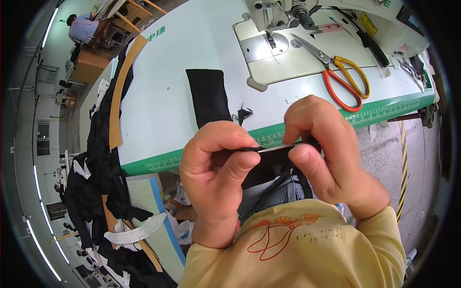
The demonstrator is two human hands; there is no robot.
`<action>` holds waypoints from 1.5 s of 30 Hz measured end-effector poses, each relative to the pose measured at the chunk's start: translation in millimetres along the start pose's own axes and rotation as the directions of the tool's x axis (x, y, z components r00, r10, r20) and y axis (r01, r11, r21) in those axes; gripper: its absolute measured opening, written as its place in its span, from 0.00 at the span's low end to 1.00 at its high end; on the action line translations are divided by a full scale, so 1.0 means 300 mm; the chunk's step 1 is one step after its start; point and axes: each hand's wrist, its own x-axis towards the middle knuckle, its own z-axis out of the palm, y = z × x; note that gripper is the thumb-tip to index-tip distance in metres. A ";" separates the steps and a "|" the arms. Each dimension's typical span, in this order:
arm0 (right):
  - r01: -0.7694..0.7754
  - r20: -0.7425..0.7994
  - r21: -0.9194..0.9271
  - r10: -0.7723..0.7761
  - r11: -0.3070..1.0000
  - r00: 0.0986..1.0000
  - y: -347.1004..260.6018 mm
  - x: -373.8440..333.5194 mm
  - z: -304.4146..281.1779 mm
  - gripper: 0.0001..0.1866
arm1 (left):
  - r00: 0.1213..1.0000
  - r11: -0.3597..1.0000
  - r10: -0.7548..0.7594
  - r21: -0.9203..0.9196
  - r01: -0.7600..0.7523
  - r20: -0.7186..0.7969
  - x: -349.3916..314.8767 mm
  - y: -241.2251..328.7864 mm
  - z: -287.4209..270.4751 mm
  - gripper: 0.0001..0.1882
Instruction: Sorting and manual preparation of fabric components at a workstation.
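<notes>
Pinching a black cloth (263,174) between the fingers of the left hand (211,168) and those of the right hand (331,149), at the front edge of the tabletop (165,103). Beyond, with a black panel (207,93) near that edge, scissors (327,58) toward the right end, a sewing machine (283,13) at the far edge.

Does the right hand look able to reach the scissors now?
Probably yes: the scissors lie just beyond the right hand, with nothing covering them, though it may first need to release the black cloth.
</notes>
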 end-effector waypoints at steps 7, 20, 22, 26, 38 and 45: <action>0.168 0.041 -0.297 -0.163 0.940 0.986 0.006 -0.014 -0.022 0.08 | 1.000 0.999 0.023 0.030 -0.023 0.013 -0.002 -0.001 -0.009 0.08; 0.198 0.018 -0.378 -0.207 0.904 0.978 0.003 -0.013 -0.024 0.07 | 0.999 0.999 0.041 0.002 -0.041 0.016 -0.004 -0.003 0.000 0.08; 0.204 0.014 -0.399 -0.217 0.894 0.976 0.001 -0.013 -0.024 0.07 | 0.999 0.999 0.038 0.001 -0.038 0.014 -0.004 -0.002 0.000 0.07; 0.226 0.012 -0.435 -0.246 0.872 0.969 0.000 -0.013 -0.027 0.08 | 0.999 0.999 0.031 0.026 -0.031 0.011 -0.005 0.002 0.001 0.07; 0.274 0.034 -0.597 -0.317 0.754 0.948 -0.024 -0.010 -0.040 0.10 | 0.991 0.938 0.127 0.321 -0.133 0.040 -0.003 0.020 -0.009 0.08; 0.273 0.048 -0.624 -0.312 0.732 0.949 -0.036 -0.013 -0.058 0.09 | 0.992 0.951 0.125 0.281 -0.127 0.028 0.001 0.017 -0.008 0.08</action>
